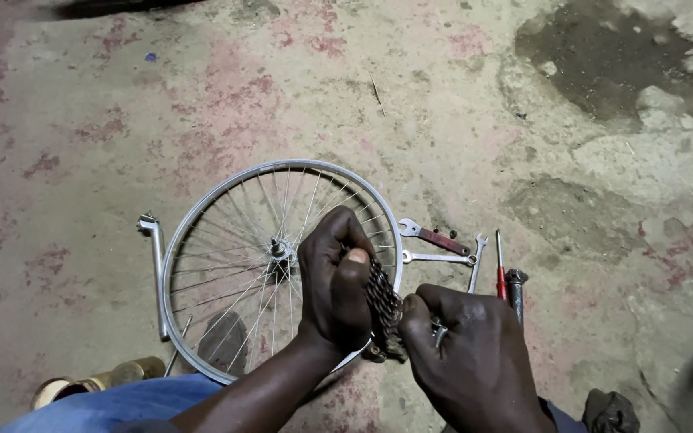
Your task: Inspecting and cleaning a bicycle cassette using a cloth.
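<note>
My left hand (333, 277) grips a dark, greasy stack of bicycle sprockets (382, 309) from the left, thumb pressed on its upper edge. My right hand (467, 353) is closed around a small metal tool (439, 333) set against the right side of the sprockets. Both hands hover over the right rim of a spoked bicycle wheel (202, 240) lying flat on the floor, its hub (277, 250) just left of my left hand.
Several spanners (435, 238) and a red-handled screwdriver (500, 273) lie right of the wheel, with a dark cylindrical part (515, 285). A bent metal bar (156, 265) lies left of it. Brass-coloured round parts (98, 378) rest near my blue-clad knee. The floor is rough, stained concrete.
</note>
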